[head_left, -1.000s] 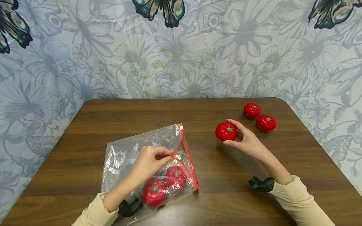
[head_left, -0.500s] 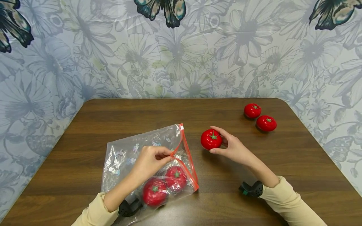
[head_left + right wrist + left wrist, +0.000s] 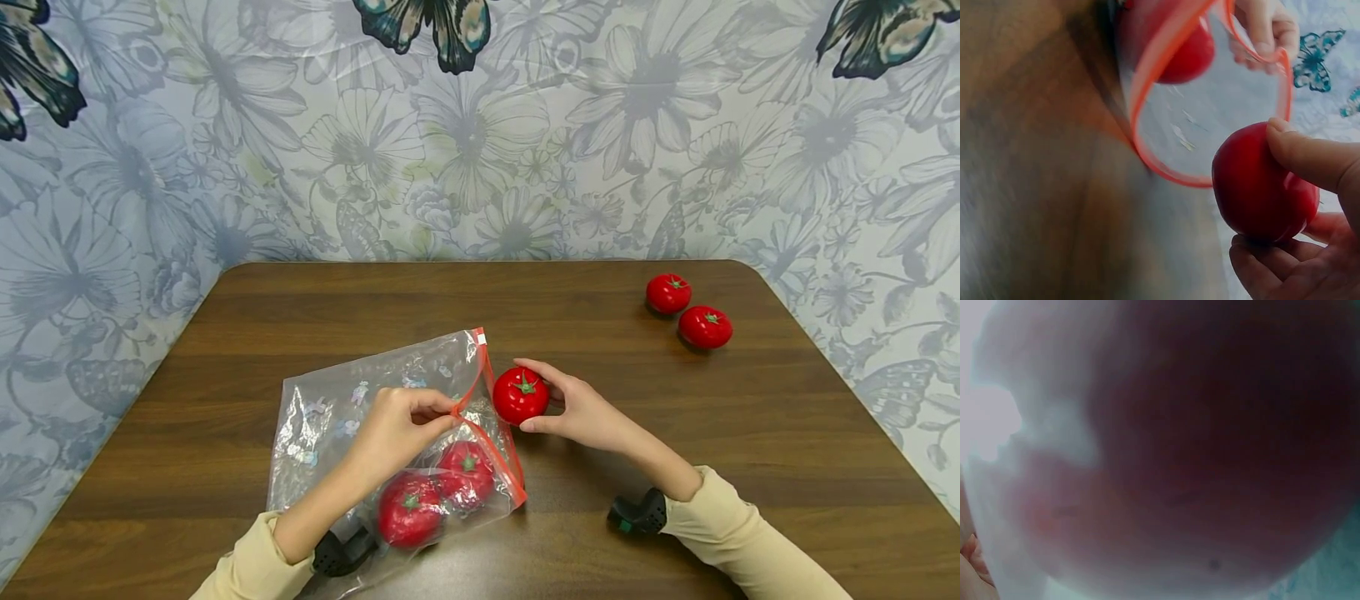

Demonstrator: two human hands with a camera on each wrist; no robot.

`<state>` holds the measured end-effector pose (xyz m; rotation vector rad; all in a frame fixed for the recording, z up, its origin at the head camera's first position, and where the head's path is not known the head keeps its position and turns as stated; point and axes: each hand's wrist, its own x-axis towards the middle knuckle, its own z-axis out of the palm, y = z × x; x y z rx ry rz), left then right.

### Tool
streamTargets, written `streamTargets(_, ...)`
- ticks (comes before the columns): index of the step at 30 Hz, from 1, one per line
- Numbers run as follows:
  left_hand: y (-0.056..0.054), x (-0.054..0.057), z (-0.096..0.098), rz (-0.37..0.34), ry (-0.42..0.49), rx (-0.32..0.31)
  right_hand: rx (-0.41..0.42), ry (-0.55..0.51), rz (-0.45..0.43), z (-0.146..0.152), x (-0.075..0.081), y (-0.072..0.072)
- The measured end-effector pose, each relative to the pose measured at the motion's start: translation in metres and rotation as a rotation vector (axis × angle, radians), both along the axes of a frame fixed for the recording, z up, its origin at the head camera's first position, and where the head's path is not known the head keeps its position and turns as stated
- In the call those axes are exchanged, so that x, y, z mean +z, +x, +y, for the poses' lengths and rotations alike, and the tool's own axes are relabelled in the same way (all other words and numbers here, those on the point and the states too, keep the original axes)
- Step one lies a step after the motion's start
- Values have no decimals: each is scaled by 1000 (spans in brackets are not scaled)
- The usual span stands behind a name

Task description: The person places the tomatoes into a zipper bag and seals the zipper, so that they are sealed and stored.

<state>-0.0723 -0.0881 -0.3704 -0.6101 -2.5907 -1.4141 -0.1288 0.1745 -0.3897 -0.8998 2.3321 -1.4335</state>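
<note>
My left hand [image 3: 405,429] pinches the orange-red edge of a clear zip bag [image 3: 322,417], lifting it so the mouth gapes toward the right. Inside the bag lie two red tomatoes, one nearer [image 3: 410,510] and one by the opening [image 3: 467,475]. My right hand [image 3: 573,408] grips another tomato [image 3: 521,395] between thumb and fingers, right at the bag's mouth. In the right wrist view this tomato [image 3: 1263,184] overlaps the orange rim [image 3: 1138,119]. A blurred dark red mass [image 3: 1222,437], seen through plastic, fills most of the left wrist view.
Two more tomatoes, one farther back [image 3: 668,293] and one in front of it [image 3: 705,327], sit at the back right of the brown wooden table [image 3: 637,542]. Behind the table hangs a flowered wall covering [image 3: 517,167]. Each wrist wears a black device [image 3: 637,511].
My right hand has carried its tomato leftward and toward me, from the middle right of the table to the bag's mouth. The left hand and the bag have stayed in place.
</note>
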Motion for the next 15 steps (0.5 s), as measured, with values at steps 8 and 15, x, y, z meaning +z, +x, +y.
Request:
streamTargets(8,0,-1,0,9,-4,-7,31,14,-17,-14,-10,2)
streamTargets(15,-1,-1,0,4,-6,-11,40,55,35,-21,-17,5)
